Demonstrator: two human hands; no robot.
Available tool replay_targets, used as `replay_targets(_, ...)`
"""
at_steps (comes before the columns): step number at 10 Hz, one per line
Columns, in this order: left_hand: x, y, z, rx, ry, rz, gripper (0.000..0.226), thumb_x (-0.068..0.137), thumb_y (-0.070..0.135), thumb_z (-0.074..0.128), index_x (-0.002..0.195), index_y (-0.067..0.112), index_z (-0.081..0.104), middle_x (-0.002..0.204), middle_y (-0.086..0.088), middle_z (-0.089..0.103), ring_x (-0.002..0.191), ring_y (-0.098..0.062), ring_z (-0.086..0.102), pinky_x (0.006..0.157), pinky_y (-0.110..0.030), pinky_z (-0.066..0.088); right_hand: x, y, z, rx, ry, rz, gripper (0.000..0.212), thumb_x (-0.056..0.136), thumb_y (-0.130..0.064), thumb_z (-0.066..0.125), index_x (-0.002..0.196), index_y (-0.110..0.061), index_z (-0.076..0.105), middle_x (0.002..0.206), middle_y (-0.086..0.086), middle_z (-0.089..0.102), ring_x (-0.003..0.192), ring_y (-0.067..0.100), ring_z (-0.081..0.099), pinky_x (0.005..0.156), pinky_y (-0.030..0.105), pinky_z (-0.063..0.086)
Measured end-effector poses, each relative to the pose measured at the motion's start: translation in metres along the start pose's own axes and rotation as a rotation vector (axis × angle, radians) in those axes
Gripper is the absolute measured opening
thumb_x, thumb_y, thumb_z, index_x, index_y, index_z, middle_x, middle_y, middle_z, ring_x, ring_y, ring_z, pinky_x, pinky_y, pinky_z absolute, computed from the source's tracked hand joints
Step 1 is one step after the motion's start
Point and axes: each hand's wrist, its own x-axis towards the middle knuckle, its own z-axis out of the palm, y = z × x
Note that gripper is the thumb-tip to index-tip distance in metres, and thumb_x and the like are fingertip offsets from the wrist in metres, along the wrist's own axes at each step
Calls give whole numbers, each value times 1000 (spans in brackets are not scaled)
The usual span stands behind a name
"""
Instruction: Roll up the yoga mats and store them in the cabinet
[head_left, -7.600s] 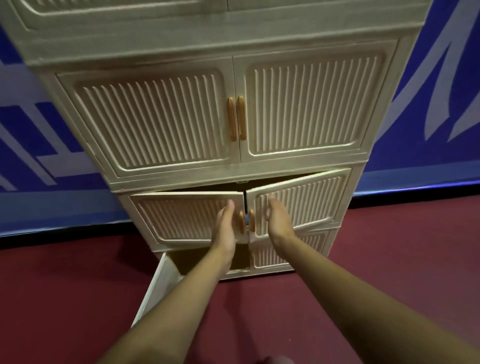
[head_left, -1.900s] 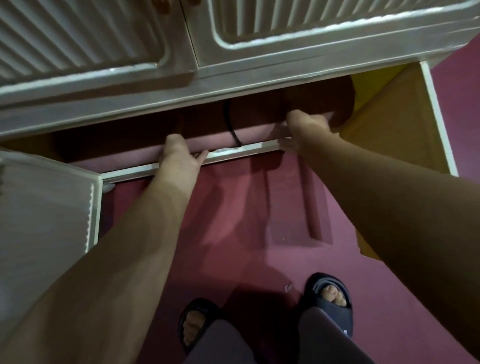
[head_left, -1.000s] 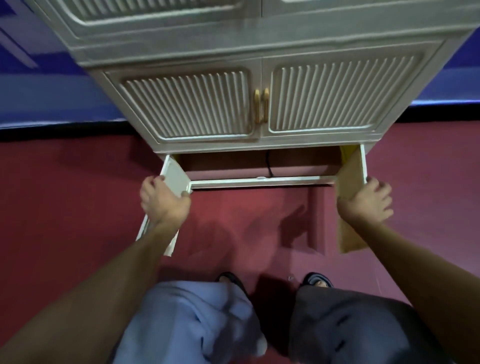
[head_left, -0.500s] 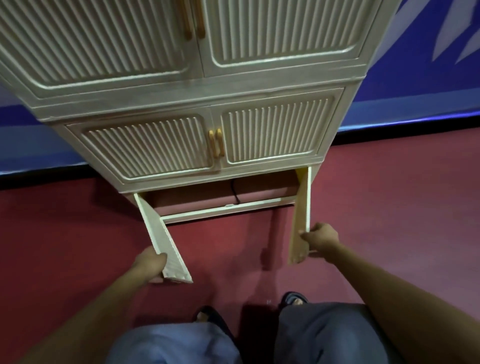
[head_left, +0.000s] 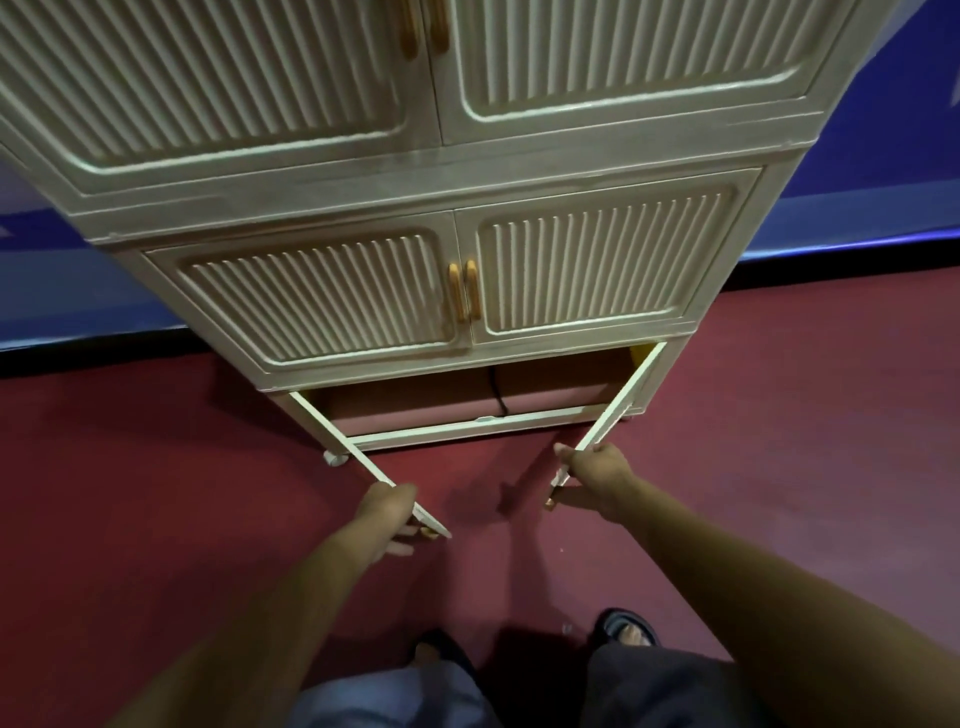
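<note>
Head view: a rolled maroon yoga mat (head_left: 415, 408) lies in the cabinet (head_left: 519, 182)'s bottom compartment, long axis left to right along the opening. The left hand (head_left: 387, 512) grips the left door (head_left: 363, 462); the right hand (head_left: 597, 475) grips the right door (head_left: 615, 410), both swung outward.

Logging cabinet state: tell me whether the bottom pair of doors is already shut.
No: both bottom doors stand swung out, the left hand and right hand each gripping one, with the rolled mat visible inside.

Gym-like room: red floor (head_left: 156, 519), cabinet (head_left: 467, 182)
</note>
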Motion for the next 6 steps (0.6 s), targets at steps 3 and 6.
replay_targets(3, 34, 60, 34, -677, 59, -24, 53, 97, 48, 52, 132, 9, 58, 121, -9, 67, 97, -25, 66, 73, -37, 47, 22, -43, 56, 351, -67, 34, 36, 96, -45, 59, 106, -10, 59, 82, 4, 55, 67, 19, 58, 63, 33, 53)
replay_targets(6, 64, 116, 22, -1138, -313, 20, 82, 101, 56, 43, 158, 0, 25, 164, -17, 28, 151, -33, 30, 122, -52, 29, 55, -98, 64, 710, -203, 15, 41, 97, -47, 41, 80, -11, 48, 121, 12, 58, 120, 35, 60, 96, 51, 45)
